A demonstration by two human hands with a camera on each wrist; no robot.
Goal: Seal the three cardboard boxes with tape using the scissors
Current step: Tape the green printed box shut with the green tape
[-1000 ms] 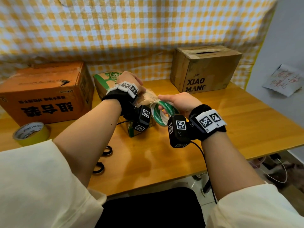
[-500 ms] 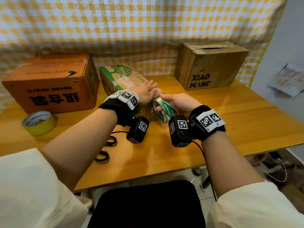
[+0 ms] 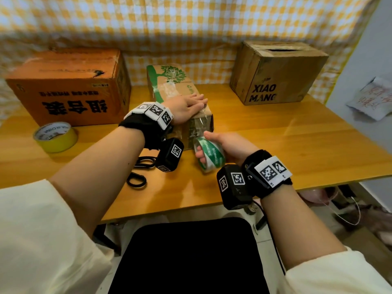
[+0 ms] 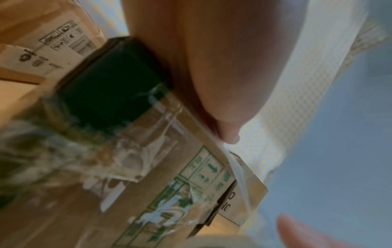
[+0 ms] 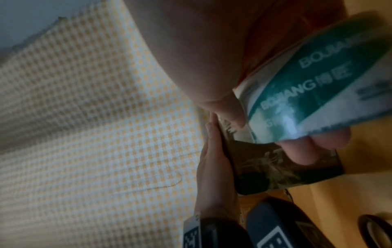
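Note:
A small brown box with a green tree print [image 3: 169, 81] lies in the middle of the table. My left hand [image 3: 186, 106] presses flat on its near top, fingers straight, over clear tape; the box's taped side [image 4: 186, 176] fills the left wrist view. Just below the box's front end, my right hand [image 3: 220, 145] grips a green-and-white tape roll [image 3: 210, 153] [image 5: 307, 83], and a clear strip runs from it up the front face. Black scissors [image 3: 137, 172] lie on the table under my left wrist. An orange box [image 3: 70, 85] stands at the left, a brown box lettered XIAO MANG [image 3: 277, 73] at the back right.
A yellow tape roll [image 3: 55, 136] sits on the wooden table [image 3: 286, 145] in front of the orange box. A checked yellow cloth [image 3: 191, 28] hangs behind. The table's right edge meets a grey wall with a paper note [image 3: 373, 98]. A black chair seat is below the near edge.
My left hand has moved from the box's near end onto its top and lies flat. My right hand has drawn the tape roll down the front face toward the table.

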